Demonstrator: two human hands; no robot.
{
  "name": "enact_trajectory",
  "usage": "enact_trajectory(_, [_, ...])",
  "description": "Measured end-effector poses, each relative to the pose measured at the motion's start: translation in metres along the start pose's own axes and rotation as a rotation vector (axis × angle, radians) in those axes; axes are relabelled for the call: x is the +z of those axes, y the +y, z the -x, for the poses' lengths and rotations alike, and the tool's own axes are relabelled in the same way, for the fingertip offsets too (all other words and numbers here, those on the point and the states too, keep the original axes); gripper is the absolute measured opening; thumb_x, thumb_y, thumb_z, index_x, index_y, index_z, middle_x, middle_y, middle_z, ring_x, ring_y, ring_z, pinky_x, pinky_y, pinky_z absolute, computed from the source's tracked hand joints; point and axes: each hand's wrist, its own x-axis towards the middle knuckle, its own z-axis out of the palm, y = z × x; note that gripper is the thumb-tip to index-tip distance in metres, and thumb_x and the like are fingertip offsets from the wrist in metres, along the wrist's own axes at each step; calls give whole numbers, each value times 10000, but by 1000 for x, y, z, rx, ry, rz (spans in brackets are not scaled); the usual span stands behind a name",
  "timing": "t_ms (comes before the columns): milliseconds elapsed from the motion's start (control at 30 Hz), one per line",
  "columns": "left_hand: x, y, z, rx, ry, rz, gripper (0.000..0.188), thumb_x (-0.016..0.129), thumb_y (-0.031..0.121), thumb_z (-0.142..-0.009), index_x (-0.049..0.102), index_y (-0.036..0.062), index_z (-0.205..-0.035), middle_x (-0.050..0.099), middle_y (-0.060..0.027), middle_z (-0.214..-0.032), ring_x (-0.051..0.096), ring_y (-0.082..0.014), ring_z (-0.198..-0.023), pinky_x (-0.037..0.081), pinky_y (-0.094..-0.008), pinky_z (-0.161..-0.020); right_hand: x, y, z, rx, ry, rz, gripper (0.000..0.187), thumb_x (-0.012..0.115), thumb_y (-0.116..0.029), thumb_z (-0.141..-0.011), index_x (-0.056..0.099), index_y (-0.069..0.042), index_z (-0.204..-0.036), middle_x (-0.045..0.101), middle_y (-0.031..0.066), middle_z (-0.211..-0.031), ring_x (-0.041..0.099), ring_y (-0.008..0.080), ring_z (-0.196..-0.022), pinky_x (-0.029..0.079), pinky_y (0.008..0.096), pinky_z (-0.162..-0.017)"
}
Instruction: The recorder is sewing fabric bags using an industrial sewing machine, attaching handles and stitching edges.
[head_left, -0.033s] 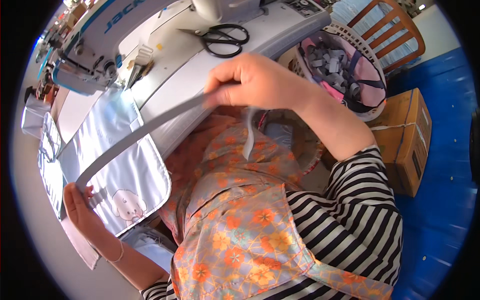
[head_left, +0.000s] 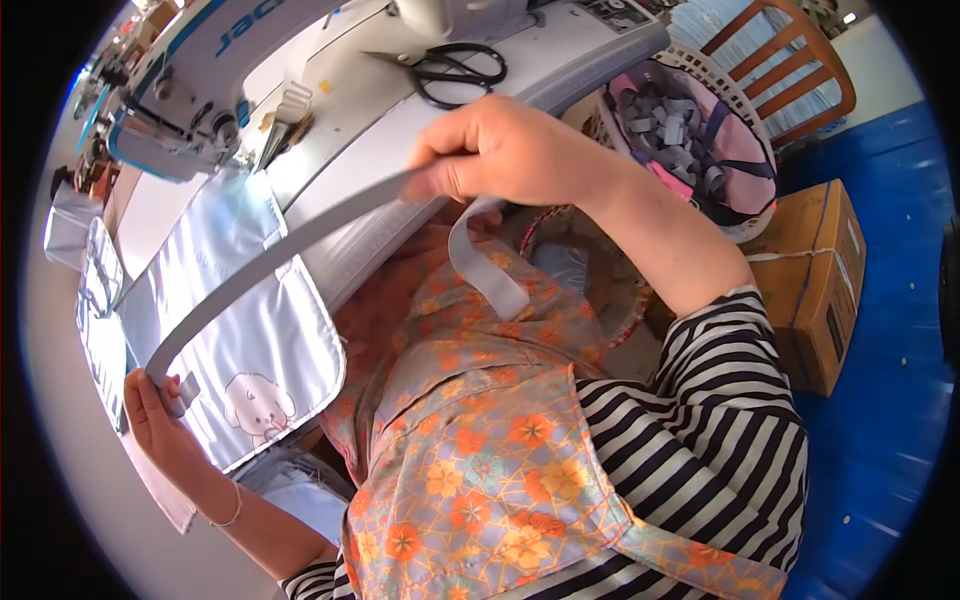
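Note:
A long grey webbing strap (head_left: 290, 243) arches between my two hands. My left hand (head_left: 158, 425) pinches it near one end, and a short stub sticks out past the fingers. Higher up and to the right, my right hand (head_left: 490, 150) grips the strap between thumb and fingers. Beyond that grip the strap's other end curls down loose over my floral apron (head_left: 480, 460). Behind the strap, a shiny silver fabric panel (head_left: 235, 310) with a printed puppy lies under the sewing machine (head_left: 175, 100) and hangs over the table's edge.
Black-handled scissors (head_left: 455, 75) lie on the white sewing table (head_left: 345, 150), beyond my right hand. To the right stands a basket (head_left: 735, 90) holding several grey strap pieces. A cardboard box (head_left: 800, 280) sits on the blue floor (head_left: 890, 330), and a wooden chair (head_left: 800, 70) stands behind.
The strap's loose end has swung and now shows as a wide curl below my right hand. That hand has risen slightly. More of the stub by my left hand shows.

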Motion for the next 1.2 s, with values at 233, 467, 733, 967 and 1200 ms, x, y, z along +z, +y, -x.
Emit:
enact_trajectory(233, [-80,-11,-9,-6,171,-319,205,546,199,-1049,645,19,-1065,527,9,-777,493,-75,-746,459,-228,-789,9,13,-52,-16,-6,-112,264,612,-221,-990,707,-12,-1121,714,2,-893,476,27,-610,401,182,-575])
enact_trajectory(467, [-132,-31,-21,-47,338,-480,233,562,247,-1042,648,32,-1068,498,28,-757,448,-66,-696,417,-218,-677,13,35,-80,52,78,-165,217,642,-199,-970,719,-24,-1073,736,18,-934,549,40,-662,431,191,-597])
enact_trajectory(733, [-194,-45,-45,-118,558,-895,273,551,289,-1019,678,50,-1053,545,-2,-727,470,-78,-626,394,-241,-559,40,45,-126,53,195,34,206,677,-215,-936,718,-26,-1006,622,-20,-794,543,77,-722,449,245,-658])
enact_trajectory(967, [77,-2,-57,513,45,-860,312,648,34,-842,675,45,-1153,671,-124,-1180,612,-335,-1110,479,-410,-983,92,59,-187,70,170,-53,159,674,-164,-934,689,-7,-927,668,12,-813,618,75,-723,519,245,-647])
enact_trajectory(1200, [185,-62,-58,711,-168,-874,196,607,97,-850,657,19,-1023,662,-81,-1132,621,-259,-1021,481,-388,-907,106,63,-216,-116,286,479,151,689,-123,-897,654,16,-850,653,94,-672,624,132,-600,522,297,-594])
